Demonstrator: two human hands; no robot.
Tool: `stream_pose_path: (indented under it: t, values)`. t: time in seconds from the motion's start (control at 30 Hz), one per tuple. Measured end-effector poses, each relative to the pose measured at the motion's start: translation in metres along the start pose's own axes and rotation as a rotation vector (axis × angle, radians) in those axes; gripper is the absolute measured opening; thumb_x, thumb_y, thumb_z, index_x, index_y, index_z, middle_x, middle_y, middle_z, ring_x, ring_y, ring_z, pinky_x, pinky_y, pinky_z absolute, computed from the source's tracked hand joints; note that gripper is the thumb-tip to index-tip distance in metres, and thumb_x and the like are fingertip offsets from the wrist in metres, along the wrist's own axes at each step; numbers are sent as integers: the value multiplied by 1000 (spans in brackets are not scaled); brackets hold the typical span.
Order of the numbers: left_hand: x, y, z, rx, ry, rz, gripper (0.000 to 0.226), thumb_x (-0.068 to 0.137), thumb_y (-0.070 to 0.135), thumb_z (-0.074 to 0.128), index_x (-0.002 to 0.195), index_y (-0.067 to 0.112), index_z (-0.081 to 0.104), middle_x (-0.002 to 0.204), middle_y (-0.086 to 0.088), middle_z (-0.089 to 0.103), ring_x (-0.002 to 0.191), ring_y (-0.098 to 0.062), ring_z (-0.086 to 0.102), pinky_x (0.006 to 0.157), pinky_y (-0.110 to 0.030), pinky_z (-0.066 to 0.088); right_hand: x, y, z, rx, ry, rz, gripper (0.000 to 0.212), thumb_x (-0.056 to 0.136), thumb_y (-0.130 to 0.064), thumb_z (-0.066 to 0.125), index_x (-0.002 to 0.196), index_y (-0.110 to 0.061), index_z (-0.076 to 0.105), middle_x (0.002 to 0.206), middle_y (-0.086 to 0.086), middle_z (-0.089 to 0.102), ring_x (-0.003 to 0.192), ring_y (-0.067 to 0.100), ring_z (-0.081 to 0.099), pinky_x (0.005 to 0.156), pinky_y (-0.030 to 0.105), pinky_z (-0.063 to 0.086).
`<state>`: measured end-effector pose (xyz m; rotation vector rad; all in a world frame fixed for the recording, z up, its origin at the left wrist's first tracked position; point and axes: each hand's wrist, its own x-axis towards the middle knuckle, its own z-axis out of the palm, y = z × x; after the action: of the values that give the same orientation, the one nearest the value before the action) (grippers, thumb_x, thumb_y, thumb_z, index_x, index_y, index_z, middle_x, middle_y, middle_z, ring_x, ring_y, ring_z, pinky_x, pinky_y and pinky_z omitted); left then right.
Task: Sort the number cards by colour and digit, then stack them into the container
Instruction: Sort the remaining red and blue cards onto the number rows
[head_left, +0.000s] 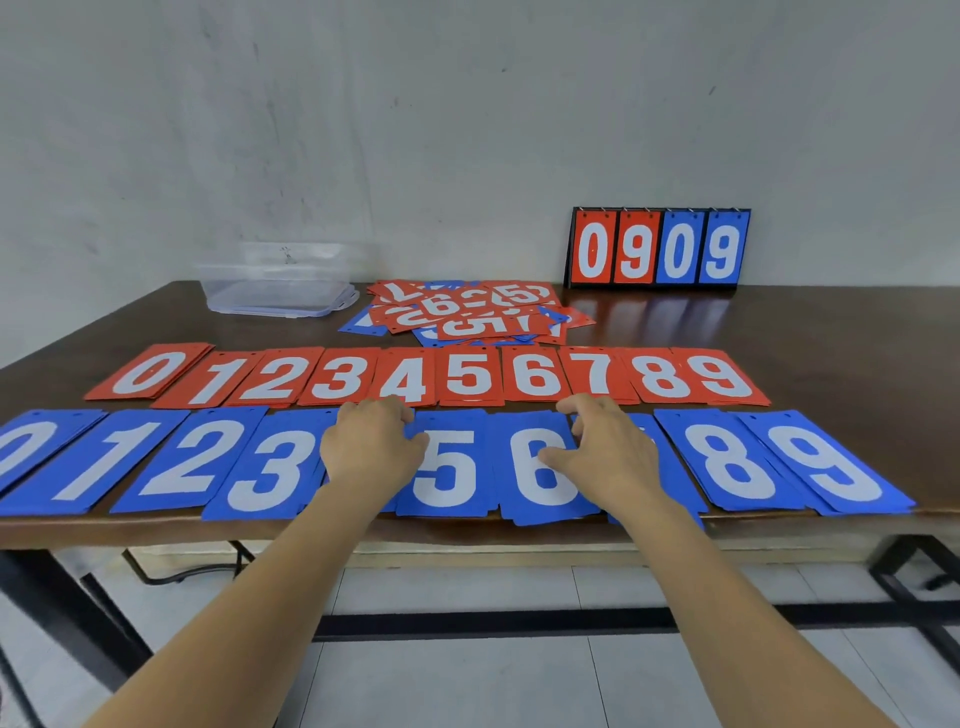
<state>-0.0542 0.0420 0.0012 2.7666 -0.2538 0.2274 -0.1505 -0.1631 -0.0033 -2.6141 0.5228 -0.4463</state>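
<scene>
Grey wall (467, 130), dark desk (831, 332): number cards (470, 375) lay in rows, long axes pointing away; our left hand (371, 441) and right hand (605, 447) rested curled on blue piles (447, 470), whether gripping we couldn't tell.

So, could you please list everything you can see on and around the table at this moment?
red card piles: ten, red with white digits 0 to 9, far row across the table.
blue card piles: ten, blue with white digits, near row at the front edge; two largely covered.
loose cards: one mixed heap, red and blue, behind the red row.
container: one, clear plastic, back left.
scoreboard: one, two red and two blue panels reading 0909, back right by the wall.
table: one, dark brown.
left grip: one, bare, on the pile between blue 3 and 5.
right grip: one, bare, on the pile between blue 6 and 8, thumb on the 6.
</scene>
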Motion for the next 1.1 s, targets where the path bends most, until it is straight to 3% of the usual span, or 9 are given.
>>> stream_pose_path:
  t: [0.2,0.53,0.73,0.93,1.03,1.1]
  values:
    - [2,7,-1,-62,45,43,41,88,41,66,125,25,57,122,3,61,115,-19,55,92,-42,51,5,1,-4,73,30,-53,46,88,-40,66,129,-30,49,115,-10,53,96,7,49,66,22,36]
    - [51,22,-14,-92,60,125,40,88,42,65,124,25,57,121,4,61,110,-17,56,88,-40,54,55,-28,-11,124,73,-109,38,90,-35,64,126,-27,55,118,-8,60,94,6,52,75,27,48]
    - [112,14,-18,-143,-13,162,29,89,38,63,116,26,60,110,6,66,96,-15,63,85,-39,55,108,-49,-5,96,43,1,37,91,-37,63,125,-25,56,117,-5,64,101,12,60,81,32,53]
    - [172,-8,-11,-165,-78,141,26,90,33,63,114,24,62,110,6,66,102,-15,61,91,-41,53,154,-48,8,36,11,142,33,92,-38,61,121,-21,57,91,-6,60,83,10,60,79,34,56]
    - [201,-20,-4,-197,-97,113,30,89,35,64,116,22,63,113,4,66,103,-17,61,89,-39,53,177,-48,20,7,-9,195,39,90,-44,60,119,-18,59,98,-4,64,84,13,62,77,35,56]
    - [220,-24,2,-221,-106,93,31,88,35,65,115,21,64,112,1,67,99,-17,62,86,-37,54,194,-49,30,-33,-41,225,42,88,-53,60,108,-16,61,92,-4,63,76,12,61,71,31,55]
